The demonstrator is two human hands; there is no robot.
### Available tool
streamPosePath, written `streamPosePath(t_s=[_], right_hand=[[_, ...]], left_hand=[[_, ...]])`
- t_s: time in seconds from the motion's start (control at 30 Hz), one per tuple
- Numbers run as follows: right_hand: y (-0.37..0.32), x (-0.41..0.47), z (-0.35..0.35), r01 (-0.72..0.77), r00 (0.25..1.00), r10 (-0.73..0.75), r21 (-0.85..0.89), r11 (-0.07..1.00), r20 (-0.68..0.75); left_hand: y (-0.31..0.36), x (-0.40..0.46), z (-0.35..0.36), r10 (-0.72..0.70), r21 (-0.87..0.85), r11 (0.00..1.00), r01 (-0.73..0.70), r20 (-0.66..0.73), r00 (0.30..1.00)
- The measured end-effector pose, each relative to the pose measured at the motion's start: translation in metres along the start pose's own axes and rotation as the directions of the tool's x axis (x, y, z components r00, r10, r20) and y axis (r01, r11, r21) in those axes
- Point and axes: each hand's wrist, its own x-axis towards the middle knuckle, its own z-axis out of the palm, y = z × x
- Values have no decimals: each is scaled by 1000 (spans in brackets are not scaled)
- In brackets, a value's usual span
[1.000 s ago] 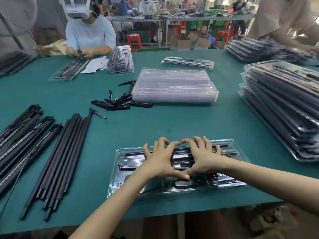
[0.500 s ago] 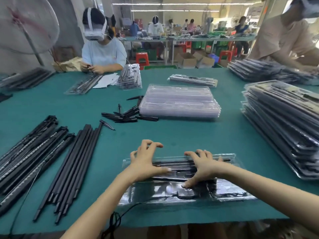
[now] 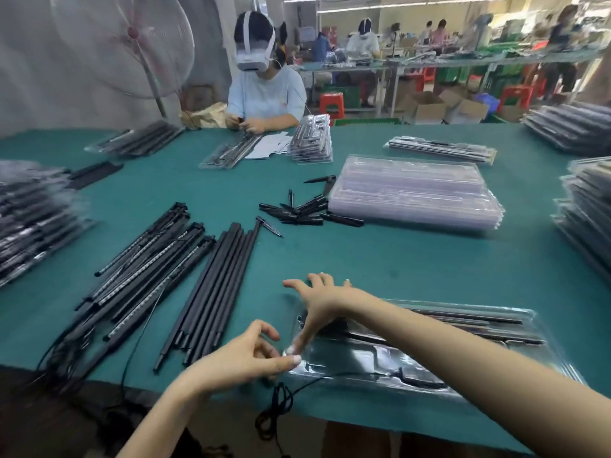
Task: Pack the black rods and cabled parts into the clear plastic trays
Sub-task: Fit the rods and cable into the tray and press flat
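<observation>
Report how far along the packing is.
Done: filled tray stacks at left and right. In hand: both hands, left and right, at the left end of the near tray, already holding rods. Left: loose black rods, cabled parts, empty trays.

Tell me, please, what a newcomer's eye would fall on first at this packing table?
Probably the two bare arms reaching in from the near edge: the right hand spread over the left end of a filled clear tray, the left hand at its near corner. Next, the long black rods fanned out to the left and the stack of empty trays beyond.
</observation>
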Motion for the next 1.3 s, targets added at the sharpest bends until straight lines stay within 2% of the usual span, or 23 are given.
streamPosePath(t_s=[0.07,0.23,0.43,0.63,0.77,0.9,1.0,1.1,1.2,1.3], right_hand=[[-4,3,-1,12,1000,-11,-76,997,12],[-13,5,-12,80,995,-67,-176,981,75],[-25,7,-7,58,998,-48,-266,962,43],[-24,7,-3,62,998,-66,-265,962,-8],[-31,11,3,106,992,-121,-307,946,-29],[-22,14,0,140,989,-146,-182,973,-20],[-1,13,0,185,982,-187,-70,980,-23],[9,11,1,229,972,-230,-26,973,-47],[12,11,-8,259,966,-259,-29,965,9],[11,12,-22,318,946,-310,-86,944,91]], left_hand=[[-2,-2,5,18,45,999,-17,-6,1000],[-5,23,3,50,131,991,-29,-156,986],[-14,42,-4,90,223,973,-66,-102,991],[-4,54,-3,120,294,952,-88,-92,988],[3,54,-3,93,396,917,-53,-83,992],[2,39,7,109,495,869,13,-218,970],[-2,27,11,98,370,929,-29,-171,980],[2,22,8,38,28,999,-36,-76,996],[5,21,11,-40,-291,956,48,34,999],[7,21,15,-85,-416,904,98,49,995]])
